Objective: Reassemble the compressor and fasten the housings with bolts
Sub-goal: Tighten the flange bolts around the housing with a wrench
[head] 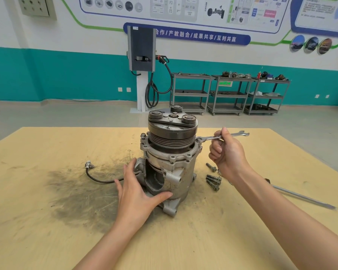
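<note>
The workshop had a teal-and-white wall hung with printed posters, a charging post (pixel 141 61) standing against it and three grey shelf carts (pixel 229 93) to its right. In front lay a pale yellow board table (pixel 47 221), smeared at left-centre with a broad dark grease stain (pixel 80 193). On the stain's upper edge a black cable with a small connector (pixel 89 165) curled toward the middle of the table.

The left hand (pixel 134 193) lay open against the lower housing (pixel 164 184), its fingers spread flat on the left flank and its thumb pressed along the front. The compressor (pixel 170 152) stood upright at the centre of the table, pulley and clutch plate on top, with one bolt head (pixel 143 135) seated on the flange at its upper left.

The wrench (pixel 222 136) had its ring end at the flange's upper right edge; whether it sat on a bolt there could not be told. The right hand (pixel 227 152) gripped the wrench's shank, fingers curled round it. Just right of the compressor's base a cluster of loose bolts (pixel 213 181) lay on the table, one more a little above them. Further right, a long screwdriver (pixel 300 195) rested on the board, its handle hidden behind the right forearm.
</note>
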